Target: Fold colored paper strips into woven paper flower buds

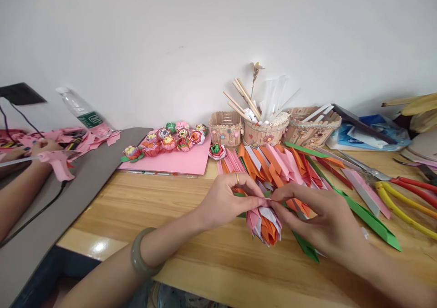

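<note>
Over the wooden table hangs a folded paper flower (265, 226) with orange, white and pink petals. My left hand (229, 201) pinches it at its upper edge between thumb and fingers. From the other side my right hand (317, 219) pinches the same edge, its fingertips meeting those of the left. Exactly which petal each fingertip grips is hidden. Behind the hands lie rows of folded paper strips (273, 164) in pink, orange, white and red. Long green paper strips (368, 219) stretch to the right of my right hand.
Finished paper flowers (168, 143) rest on pink paper (177, 162). Wooden-stick baskets (266, 132) line the wall. Red-handled scissors (385, 176) and a yellow-handled tool (406, 207) lie right. At left, another person's hands (44, 148) are near a pink glue gun (56, 162) and a bottle (82, 110).
</note>
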The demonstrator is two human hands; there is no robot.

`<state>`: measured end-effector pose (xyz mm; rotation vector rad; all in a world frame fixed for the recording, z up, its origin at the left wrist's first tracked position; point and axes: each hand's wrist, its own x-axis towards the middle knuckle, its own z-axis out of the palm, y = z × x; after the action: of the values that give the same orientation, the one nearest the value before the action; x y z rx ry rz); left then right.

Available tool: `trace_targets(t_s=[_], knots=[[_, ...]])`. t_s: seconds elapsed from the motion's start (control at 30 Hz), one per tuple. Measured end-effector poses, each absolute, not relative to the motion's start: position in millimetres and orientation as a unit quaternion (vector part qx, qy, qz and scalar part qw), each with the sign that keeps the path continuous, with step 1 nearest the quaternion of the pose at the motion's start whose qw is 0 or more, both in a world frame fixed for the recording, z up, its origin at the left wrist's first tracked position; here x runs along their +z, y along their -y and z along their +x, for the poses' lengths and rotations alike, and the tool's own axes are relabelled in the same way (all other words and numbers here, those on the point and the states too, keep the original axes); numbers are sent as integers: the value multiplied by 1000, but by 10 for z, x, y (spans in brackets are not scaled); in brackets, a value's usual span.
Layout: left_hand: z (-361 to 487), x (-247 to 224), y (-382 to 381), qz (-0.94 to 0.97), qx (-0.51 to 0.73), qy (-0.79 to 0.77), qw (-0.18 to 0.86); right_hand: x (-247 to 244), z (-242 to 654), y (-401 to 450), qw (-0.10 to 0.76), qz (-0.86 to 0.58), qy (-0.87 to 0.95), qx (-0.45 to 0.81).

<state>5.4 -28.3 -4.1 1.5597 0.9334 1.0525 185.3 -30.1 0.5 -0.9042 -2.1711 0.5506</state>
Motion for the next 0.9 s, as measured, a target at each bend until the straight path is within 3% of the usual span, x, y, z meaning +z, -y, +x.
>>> trace_targets(t_s=[0.17,0.27,0.53,0.63,0.73,0.9], knots=[[49,-76,281,691,466,-391,390,-57,1881,315,367,-320,869,90],[38,-77,257,673,433,-410,437,-60,1888,320,387,-321,860,93],[26,-91,227,623,418,-419,510,60,1873,229,320,-405,783,347],[25,-68,220,615,408,-421,528,87,1862,209,312,-409,765,387],[27,-49,209,624,391,-427,525,58,1868,224,324,-411,769,366],[51,-130,232,638,406,-443,481,-47,1886,276,354,-397,816,228]])
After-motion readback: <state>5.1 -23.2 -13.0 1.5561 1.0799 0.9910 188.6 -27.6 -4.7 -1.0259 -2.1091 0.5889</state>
